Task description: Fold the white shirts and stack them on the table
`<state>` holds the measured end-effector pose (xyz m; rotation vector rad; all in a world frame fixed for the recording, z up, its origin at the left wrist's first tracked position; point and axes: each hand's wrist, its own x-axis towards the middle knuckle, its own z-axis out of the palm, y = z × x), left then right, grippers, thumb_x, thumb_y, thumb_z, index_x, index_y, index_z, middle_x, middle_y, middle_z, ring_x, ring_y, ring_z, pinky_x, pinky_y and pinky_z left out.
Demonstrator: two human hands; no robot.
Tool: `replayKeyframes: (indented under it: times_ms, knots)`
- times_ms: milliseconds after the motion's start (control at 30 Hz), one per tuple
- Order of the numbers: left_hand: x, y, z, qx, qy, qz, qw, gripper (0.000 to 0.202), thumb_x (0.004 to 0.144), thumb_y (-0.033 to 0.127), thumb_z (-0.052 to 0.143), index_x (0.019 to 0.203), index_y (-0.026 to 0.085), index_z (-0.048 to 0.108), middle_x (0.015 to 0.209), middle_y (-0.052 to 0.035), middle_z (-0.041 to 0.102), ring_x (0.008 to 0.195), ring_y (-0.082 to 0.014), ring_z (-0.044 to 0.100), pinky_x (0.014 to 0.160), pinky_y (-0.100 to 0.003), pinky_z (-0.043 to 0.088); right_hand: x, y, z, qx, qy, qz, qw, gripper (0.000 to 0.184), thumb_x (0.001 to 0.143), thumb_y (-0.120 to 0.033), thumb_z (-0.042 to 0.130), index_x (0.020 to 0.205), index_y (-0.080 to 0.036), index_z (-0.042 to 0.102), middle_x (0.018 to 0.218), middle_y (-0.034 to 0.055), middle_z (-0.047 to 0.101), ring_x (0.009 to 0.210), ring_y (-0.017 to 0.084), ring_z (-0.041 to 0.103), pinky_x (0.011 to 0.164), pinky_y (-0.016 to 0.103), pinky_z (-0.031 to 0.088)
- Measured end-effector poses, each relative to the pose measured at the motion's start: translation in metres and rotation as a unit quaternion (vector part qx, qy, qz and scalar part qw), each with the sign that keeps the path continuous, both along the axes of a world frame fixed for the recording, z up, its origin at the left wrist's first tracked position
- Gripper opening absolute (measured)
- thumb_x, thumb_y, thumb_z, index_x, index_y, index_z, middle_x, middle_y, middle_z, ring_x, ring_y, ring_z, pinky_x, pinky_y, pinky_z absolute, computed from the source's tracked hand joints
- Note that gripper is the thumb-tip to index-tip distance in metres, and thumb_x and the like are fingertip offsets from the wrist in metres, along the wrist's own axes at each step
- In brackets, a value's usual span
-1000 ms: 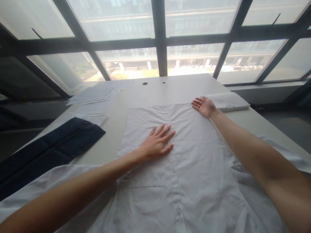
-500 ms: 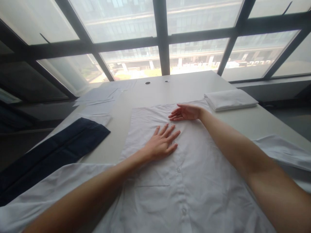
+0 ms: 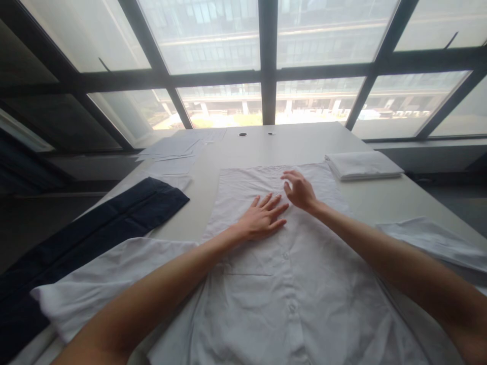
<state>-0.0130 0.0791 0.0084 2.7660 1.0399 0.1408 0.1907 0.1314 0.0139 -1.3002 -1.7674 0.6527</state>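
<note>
A white buttoned shirt (image 3: 289,284) lies spread flat on the pale table (image 3: 380,200), its hem toward the windows and its sleeves out to both sides. My left hand (image 3: 262,219) rests flat on the shirt's middle, fingers stretched out. My right hand (image 3: 299,190) hovers just beyond it over the button strip, fingers curved and apart, with nothing in them.
A dark navy garment (image 3: 102,223) lies along the table's left side. A folded white cloth (image 3: 361,165) sits at the far right. Flat white pieces (image 3: 171,152) lie at the far left. Two round holes (image 3: 242,134) are near the back edge, below large windows.
My right hand slid from the shirt's far right corner leftward to beside my left hand. The left hand stayed on the shirt. The view shifted slightly.
</note>
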Motion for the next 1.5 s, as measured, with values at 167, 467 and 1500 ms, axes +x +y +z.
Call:
replayKeyframes:
  times_ms: [167, 467, 1500]
  knots:
    - [-0.01, 0.0, 0.022, -0.035, -0.114, 0.026, 0.993, 0.058, 0.102, 0.051, 0.037, 0.155, 0.025, 0.038, 0.164, -0.0067, 0.031, 0.152, -0.0229, 0.024, 0.123, -0.045, 0.022, 0.004, -0.096, 0.007, 0.06, -0.235, -0.027, 0.97, 0.052, 0.096, -0.034, 0.042, 0.143, -0.013, 0.051, 0.159, 0.0173, 0.036, 0.147, 0.035, 0.028, 0.121, 0.052, 0.02]
    - [-0.036, -0.085, 0.012, -0.004, -0.003, 0.127, 0.992, 0.059, 0.104, 0.049, 0.034, 0.156, 0.022, 0.035, 0.164, -0.0134, 0.027, 0.153, -0.0334, 0.019, 0.12, -0.06, 0.022, 0.038, -0.141, -0.028, -0.011, -0.35, -0.103, 0.931, 0.057, 0.099, -0.037, 0.037, 0.148, -0.01, 0.046, 0.159, 0.0211, 0.035, 0.148, 0.035, 0.027, 0.118, 0.055, 0.022]
    - [-0.034, -0.14, 0.004, 0.045, 0.012, 0.024, 0.999, 0.057, 0.103, 0.047, 0.038, 0.157, 0.03, 0.033, 0.166, -0.0052, 0.024, 0.153, -0.0311, 0.016, 0.122, -0.056, 0.016, 0.014, -0.205, -0.027, -0.027, -0.354, -0.13, 0.926, 0.06, 0.101, -0.045, 0.038, 0.154, -0.016, 0.039, 0.163, 0.0184, 0.028, 0.152, 0.032, 0.019, 0.119, 0.054, 0.018]
